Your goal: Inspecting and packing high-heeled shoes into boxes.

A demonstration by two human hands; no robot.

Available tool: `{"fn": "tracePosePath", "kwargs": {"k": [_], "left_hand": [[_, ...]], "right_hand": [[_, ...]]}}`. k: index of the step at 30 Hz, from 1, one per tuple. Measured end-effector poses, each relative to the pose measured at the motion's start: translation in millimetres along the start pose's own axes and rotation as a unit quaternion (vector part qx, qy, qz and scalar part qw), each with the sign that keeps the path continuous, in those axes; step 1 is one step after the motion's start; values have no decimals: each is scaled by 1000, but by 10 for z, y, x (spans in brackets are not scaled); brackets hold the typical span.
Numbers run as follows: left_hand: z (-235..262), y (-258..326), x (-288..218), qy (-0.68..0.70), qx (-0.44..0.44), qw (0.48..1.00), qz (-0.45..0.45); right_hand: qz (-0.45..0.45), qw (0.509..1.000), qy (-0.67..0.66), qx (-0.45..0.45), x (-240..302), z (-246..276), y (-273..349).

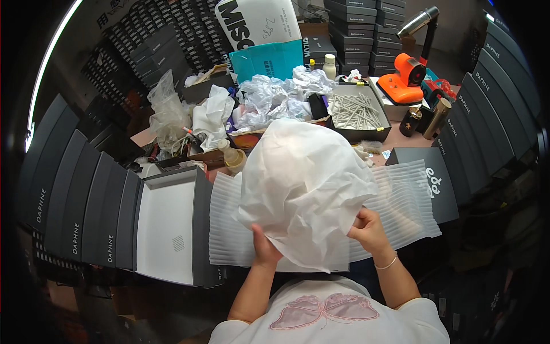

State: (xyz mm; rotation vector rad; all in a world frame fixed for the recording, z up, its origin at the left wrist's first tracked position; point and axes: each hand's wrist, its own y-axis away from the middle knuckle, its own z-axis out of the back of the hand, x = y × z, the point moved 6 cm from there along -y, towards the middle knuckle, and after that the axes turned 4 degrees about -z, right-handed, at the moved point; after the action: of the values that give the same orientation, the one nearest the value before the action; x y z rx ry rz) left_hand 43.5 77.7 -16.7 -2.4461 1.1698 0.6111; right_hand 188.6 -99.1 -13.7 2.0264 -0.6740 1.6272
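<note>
A crumpled sheet of white tissue paper (303,178) is held up in front of me between both hands. My left hand (264,246) grips its lower left edge; the thumb shows, while the fingers are hidden behind the sheet. At the lower right edge, my right hand (368,229) pinches the paper between thumb and fingers. Behind and below it lies ribbed translucent foam wrap (401,195), spreading out on both sides. An open grey shoebox (163,223) with a white inside stands to the left of the foam.
Grey shoeboxes (63,200) line the left side, and more boxes (487,109) are stacked at right. Farther back are a carton of crumpled paper (269,103), a box of white sticks (358,112), a pump bottle (232,157) and an orange tool (401,83).
</note>
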Motion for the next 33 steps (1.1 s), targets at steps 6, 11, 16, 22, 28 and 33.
{"fn": "tracePosePath", "kwargs": {"k": [6,11,16,22,28,33], "left_hand": [[433,-508,-182,-35,-110,993,29],[-326,-701,-903,-25,-90,994,-60],[100,-297,-420,-544,-82,832,-64],[294,112,633,-671,325,624,235],[-208,-66,41,-163,-11,985,54],[-160,-17,157,-35,-102,993,39]], "right_hand": [[80,962,253,72,725,122,196],[31,986,160,15,1116,772,580],[17,983,138,-122,1044,1198,759],[47,985,44,-159,951,1107,526],[227,909,345,-51,949,5,485],[7,975,172,138,381,-678,316]]}}
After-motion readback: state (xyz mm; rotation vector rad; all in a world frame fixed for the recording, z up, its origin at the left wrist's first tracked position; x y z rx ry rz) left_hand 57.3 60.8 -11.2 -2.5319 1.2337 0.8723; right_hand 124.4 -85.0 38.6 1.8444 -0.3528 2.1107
